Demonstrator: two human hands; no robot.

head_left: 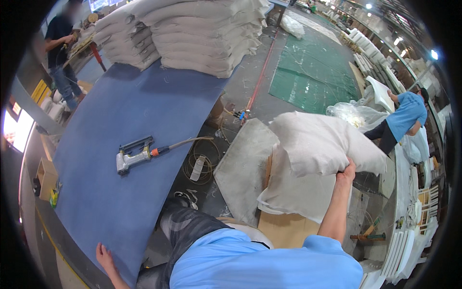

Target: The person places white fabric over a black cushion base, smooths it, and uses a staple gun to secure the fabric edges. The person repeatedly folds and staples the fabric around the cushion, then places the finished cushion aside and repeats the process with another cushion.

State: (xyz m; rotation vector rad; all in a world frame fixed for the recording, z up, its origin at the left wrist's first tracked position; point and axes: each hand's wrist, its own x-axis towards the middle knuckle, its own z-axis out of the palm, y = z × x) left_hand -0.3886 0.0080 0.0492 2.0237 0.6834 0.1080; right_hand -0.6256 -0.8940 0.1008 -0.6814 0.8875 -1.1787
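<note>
My right hand [345, 174] grips the near edge of a white fabric-covered cushion [322, 139]. The cushion is held out to my right, above another pale padded piece [301, 192] that rests on a wooden board [279, 226]. On the left, my left hand [105, 259] is at the near part of the blue-topped table [110, 202], its fingers extended and nothing in them. A silver and black pneumatic staple gun [132, 156] lies on its side on the table, beyond my left hand. Its air hose [185, 141] runs off the table's right edge.
Tall stacks of white cushions [197, 33] stand at the table's far end. A coiled hose [211, 164] lies on the floor beside the table. Green sheeting [315, 72] covers floor farther off. One co-worker [404, 118] bends over at right; another [62, 43] stands at far left.
</note>
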